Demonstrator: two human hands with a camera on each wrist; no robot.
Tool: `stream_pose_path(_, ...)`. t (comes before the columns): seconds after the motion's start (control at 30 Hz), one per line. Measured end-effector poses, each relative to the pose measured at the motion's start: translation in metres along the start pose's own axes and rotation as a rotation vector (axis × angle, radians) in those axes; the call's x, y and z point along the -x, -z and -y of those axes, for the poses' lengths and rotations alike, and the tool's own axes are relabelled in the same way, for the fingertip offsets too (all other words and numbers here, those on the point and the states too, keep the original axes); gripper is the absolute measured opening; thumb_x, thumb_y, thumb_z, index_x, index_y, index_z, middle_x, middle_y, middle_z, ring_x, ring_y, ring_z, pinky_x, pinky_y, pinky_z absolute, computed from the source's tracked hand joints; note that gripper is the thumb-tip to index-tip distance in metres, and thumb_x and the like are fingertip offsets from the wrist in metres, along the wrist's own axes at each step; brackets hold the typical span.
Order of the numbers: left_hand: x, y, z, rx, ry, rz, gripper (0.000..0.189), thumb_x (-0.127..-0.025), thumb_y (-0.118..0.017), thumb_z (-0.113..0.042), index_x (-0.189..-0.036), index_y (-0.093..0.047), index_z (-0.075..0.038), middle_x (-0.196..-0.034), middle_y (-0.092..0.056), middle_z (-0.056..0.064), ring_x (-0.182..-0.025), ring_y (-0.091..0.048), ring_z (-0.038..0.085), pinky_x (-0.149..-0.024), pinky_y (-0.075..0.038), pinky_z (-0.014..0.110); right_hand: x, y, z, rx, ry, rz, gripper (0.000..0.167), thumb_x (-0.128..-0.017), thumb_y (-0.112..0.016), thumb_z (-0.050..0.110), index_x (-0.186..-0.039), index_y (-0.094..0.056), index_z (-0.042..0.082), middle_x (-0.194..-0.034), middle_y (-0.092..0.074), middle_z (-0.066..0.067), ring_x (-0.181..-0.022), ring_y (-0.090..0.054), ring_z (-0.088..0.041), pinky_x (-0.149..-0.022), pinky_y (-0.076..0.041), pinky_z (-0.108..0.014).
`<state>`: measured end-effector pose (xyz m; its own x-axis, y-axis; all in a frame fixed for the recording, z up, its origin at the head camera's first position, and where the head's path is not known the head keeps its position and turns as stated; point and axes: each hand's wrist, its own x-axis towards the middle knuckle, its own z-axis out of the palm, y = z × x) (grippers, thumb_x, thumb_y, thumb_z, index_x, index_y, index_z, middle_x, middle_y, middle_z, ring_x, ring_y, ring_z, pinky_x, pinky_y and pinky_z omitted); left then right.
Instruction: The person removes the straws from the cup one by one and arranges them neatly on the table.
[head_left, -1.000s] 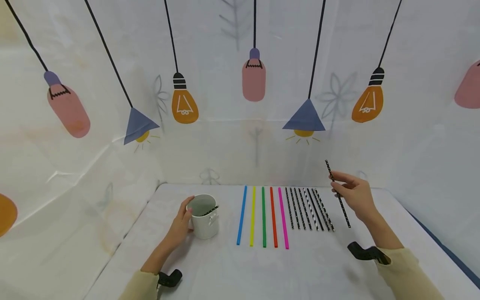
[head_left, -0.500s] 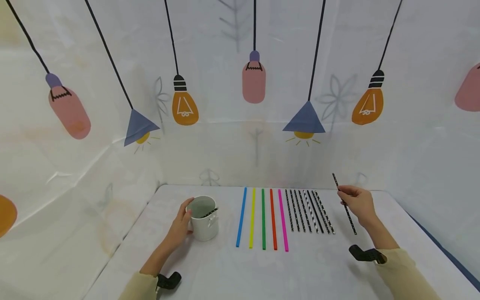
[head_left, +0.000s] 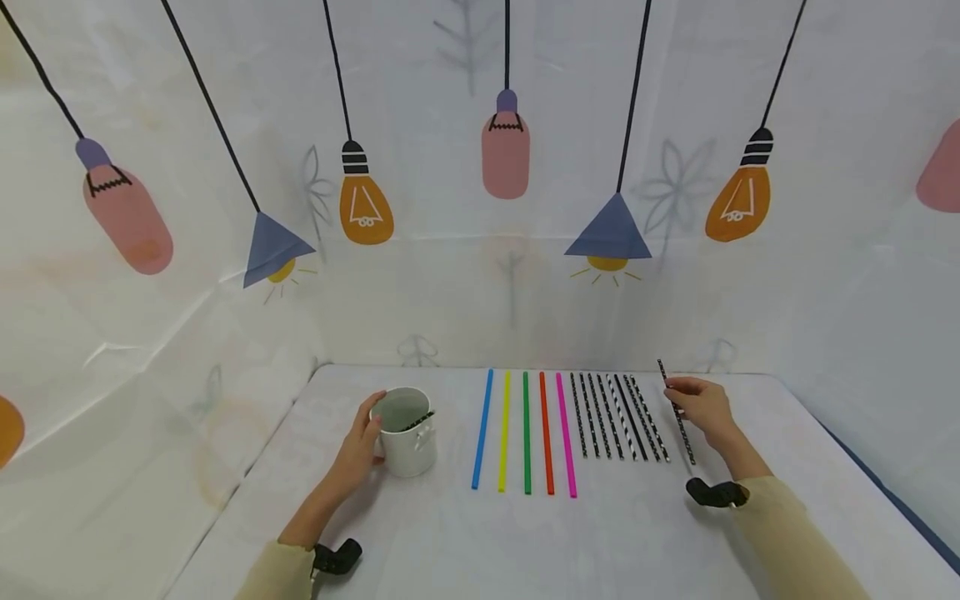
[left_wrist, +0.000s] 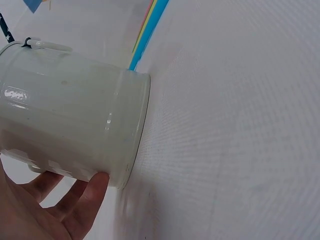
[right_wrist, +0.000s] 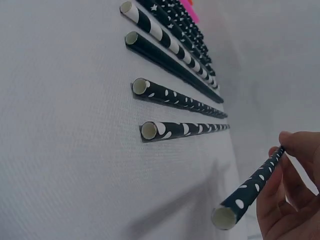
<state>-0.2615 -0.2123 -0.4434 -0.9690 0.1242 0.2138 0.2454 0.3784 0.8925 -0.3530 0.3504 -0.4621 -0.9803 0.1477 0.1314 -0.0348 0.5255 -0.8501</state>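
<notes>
My right hand (head_left: 705, 408) pinches a black paper straw with white spots (right_wrist: 256, 182) between thumb and fingers. The straw leans over the table, just right of a row of black-and-white patterned straws (head_left: 618, 417). In the right wrist view its open end faces the camera, apart from the nearest straw of the row. At the left, my left hand (head_left: 355, 454) holds a white cup (head_left: 411, 457) with small side handles, fingers around its side and up at the rim. A dark patterned straw (head_left: 420, 421) leans inside the cup and pokes over its edge.
Between cup and patterned row lie single straws: blue (head_left: 482, 433), yellow (head_left: 505, 433), green (head_left: 527, 433), red (head_left: 547, 433) and pink (head_left: 566, 433), roughly parallel. A white sheet (head_left: 450, 308) printed with lamps rises behind the white table (head_left: 480, 550).
My right hand has come down with the spotted straw, first swinging slightly right, then left toward the row's end. The left hand stays on the cup.
</notes>
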Motion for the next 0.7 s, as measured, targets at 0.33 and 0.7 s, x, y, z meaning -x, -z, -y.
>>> stream_pose_path(0.33, -0.014, -0.001, 0.038, 0.011, 0.002, -0.024, 0.046, -0.108, -0.028, -0.025, -0.153, -0.021, -0.018, -0.156, -0.018, 0.020, -0.132, -0.028, 0.052, -0.069, -0.054, 0.058, -0.016, -0.010, -0.018, 0.096, -0.010, 0.024, 0.040, -0.094, -0.063, 0.018, -0.126, -0.059, -0.006, -0.109, -0.063, -0.024, -0.077, -0.057, -0.017, -0.060, -0.051, -0.027)
stream_pose_path(0.7, -0.014, -0.003, 0.043, 0.019, -0.024, -0.040, 0.044, -0.108, -0.029, -0.030, -0.151, -0.025, -0.025, -0.155, -0.021, 0.019, -0.131, -0.031, 0.053, -0.068, -0.054, 0.058, -0.024, -0.022, -0.029, 0.178, -0.070, 0.006, 0.037, -0.092, -0.065, 0.020, -0.120, -0.063, -0.004, -0.109, -0.063, -0.025, -0.081, -0.060, -0.024, -0.059, -0.050, -0.029)
